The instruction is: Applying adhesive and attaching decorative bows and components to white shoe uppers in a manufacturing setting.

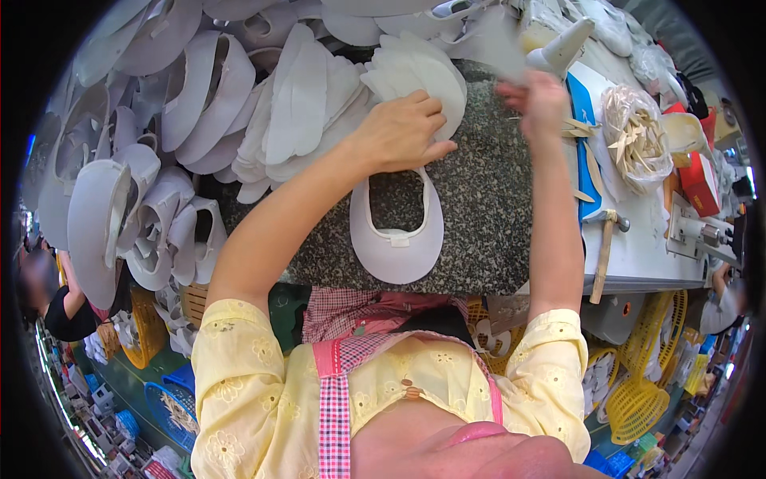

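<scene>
1. Red box point(702, 188), right: pale marking, too small to read.
2. Left hand point(403, 132): fingers half-curled at stacked white pieces point(419, 72); can't tell if pinching.
3. Right hand point(544, 110): blurred, near white cone point(565, 46); can't tell if grasping.
4. White visor point(399, 262): on speckled slab point(488, 199), toward near edge, left hand's near side.

the left arm point(295, 211) is bent at the elbow, its forearm slanting over the counter point(487, 239) from the near left. the left hand point(407, 132) is palm down over the far half, fingers curled, thumb pointing toward the right edge. the right arm point(556, 231) reaches forward, nearly straight, along that right edge. the right hand point(545, 108) is blurred, fingers turned leftward, its grip unclear.
</scene>
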A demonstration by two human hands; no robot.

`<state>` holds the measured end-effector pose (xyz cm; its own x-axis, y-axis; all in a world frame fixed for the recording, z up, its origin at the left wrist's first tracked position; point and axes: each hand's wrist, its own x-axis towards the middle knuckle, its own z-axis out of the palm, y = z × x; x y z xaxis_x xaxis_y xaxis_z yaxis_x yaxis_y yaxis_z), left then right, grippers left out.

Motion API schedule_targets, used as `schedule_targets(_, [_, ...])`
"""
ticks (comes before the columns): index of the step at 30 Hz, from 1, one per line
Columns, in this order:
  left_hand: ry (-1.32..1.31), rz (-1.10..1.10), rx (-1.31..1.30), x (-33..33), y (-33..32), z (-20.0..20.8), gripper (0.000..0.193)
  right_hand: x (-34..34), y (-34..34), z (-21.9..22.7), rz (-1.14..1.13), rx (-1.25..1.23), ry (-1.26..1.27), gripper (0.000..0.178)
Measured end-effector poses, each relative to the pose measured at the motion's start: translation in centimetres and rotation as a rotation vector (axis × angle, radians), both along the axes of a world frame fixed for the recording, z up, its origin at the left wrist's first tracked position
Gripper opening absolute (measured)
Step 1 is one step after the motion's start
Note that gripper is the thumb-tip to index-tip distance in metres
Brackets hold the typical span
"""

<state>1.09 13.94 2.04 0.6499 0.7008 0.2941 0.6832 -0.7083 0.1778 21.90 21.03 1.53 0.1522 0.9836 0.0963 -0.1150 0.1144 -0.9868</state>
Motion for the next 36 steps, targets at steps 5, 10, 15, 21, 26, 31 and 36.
schedule_targets(5, [-0.523, 0.096, -0.268, -1.3, -2.2, 2.8, 0.039, 1.4, -9.7, 2.6, 0.171, 0.144, -0.104, 0.018])
schedule_targets(10, [-0.797, 0.317, -0.829, -2.8, -10.4, 2.3, 0.02, 0.6, -17.0, 0.6, 0.461, -0.105, -0.008, 0.014])
schedule_targets(15, [-1.284, 0.513, -0.905, -2.8, -16.0, 0.2, 0.013, -0.5, -18.9, -1.3, 0.515, -0.248, 0.121, 0.008])
schedule_targets(21, [-0.952, 0.53, -0.743, -4.5, -18.2, -2.4, 0.013, -1.4, -19.2, -3.4, 0.594, -0.074, -0.32, 0.015])
schedule_targets(26, [-0.928, 0.537, -0.778, -4.8, -18.0, -3.3, 0.013, -1.5, -18.7, -3.6, 0.601, -0.072, -0.432, 0.018])
schedule_targets(31, [-0.922, 0.539, -0.782, -5.0, -17.8, -3.5, 0.012, -1.7, -18.8, -3.4, 0.593, -0.089, -0.468, 0.018])
schedule_targets(36, [-0.891, 0.538, -0.772, -4.9, -17.7, -3.6, 0.012, -1.4, -18.7, -3.7, 0.598, -0.076, -0.451, 0.016])
